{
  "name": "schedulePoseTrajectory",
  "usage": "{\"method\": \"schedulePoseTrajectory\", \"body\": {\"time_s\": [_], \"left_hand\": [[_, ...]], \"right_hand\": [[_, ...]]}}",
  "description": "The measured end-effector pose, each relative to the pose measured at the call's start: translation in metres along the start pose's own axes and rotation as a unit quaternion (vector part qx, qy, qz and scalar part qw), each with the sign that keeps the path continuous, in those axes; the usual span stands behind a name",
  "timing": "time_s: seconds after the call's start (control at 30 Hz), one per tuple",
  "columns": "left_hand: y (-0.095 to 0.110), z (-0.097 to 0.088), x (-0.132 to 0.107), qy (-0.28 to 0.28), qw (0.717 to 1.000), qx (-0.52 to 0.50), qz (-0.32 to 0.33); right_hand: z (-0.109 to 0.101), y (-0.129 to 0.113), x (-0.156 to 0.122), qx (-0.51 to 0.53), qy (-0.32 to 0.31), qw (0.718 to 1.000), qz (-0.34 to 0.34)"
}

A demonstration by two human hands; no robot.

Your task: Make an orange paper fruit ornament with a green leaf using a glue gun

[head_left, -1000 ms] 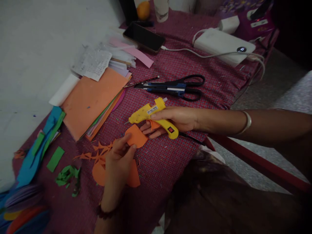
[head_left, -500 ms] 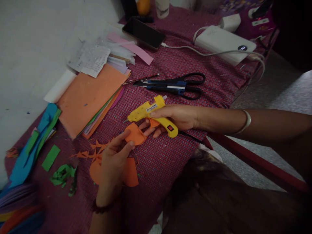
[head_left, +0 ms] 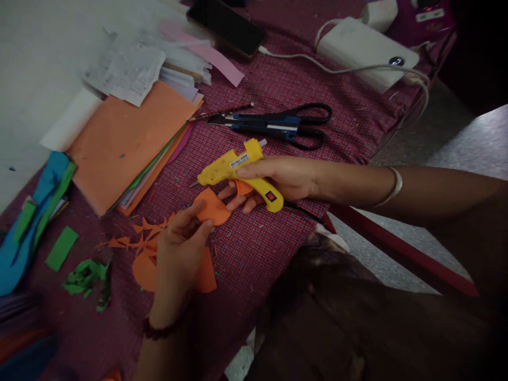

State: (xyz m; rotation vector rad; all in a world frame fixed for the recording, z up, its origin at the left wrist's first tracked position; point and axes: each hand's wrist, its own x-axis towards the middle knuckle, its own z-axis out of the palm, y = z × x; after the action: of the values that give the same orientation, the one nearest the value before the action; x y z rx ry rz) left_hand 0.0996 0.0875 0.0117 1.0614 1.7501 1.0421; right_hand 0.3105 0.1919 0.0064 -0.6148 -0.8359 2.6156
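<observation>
A yellow hot glue gun [head_left: 238, 163] lies in the grip of my right hand [head_left: 278, 182], its metal nozzle pointing left and its orange trigger under my fingers. My left hand [head_left: 184, 238] pinches a small orange paper piece [head_left: 214, 207] between thumb and fingers, just below the nozzle. The nozzle and the paper appear apart. Beneath my left hand, more cut orange paper [head_left: 206, 270] rests on the tablecloth, partly covered by the hand. Thin orange paper scraps [head_left: 145, 233] are scattered to its left.
Scissors and a blue cutter [head_left: 273, 127] lie beyond the glue gun. A stack of coloured sheets [head_left: 130, 137] is at the upper left, near green scraps [head_left: 85, 278] and blue strips [head_left: 24, 227]. Farther back are a phone [head_left: 226, 26] and a cabled white power bank [head_left: 367, 53].
The orange paper in my left hand has turned flatter to view and its fold no longer shows. The whole view has shifted, so things sit slightly higher and farther left.
</observation>
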Motion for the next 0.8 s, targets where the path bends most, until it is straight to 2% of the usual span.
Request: {"method": "schedulePoseTrajectory", "body": {"time_s": [0.23, 0.43, 0.8], "left_hand": [[-0.0006, 0.0016, 0.0, -0.011, 1.0, -0.013, 0.009], [-0.006, -0.0005, 0.0022, -0.023, 0.999, -0.003, 0.025], [-0.0042, 0.0034, 0.0004, -0.005, 0.999, 0.026, 0.04]], "right_hand": [[0.0035, -0.0039, -0.0033, -0.029, 0.049, 0.998, -0.013], [0.0063, -0.0051, -0.006, -0.053, 0.051, 0.997, 0.009], [0.0059, -0.0045, -0.0066, -0.068, 0.053, 0.996, 0.01]]}}
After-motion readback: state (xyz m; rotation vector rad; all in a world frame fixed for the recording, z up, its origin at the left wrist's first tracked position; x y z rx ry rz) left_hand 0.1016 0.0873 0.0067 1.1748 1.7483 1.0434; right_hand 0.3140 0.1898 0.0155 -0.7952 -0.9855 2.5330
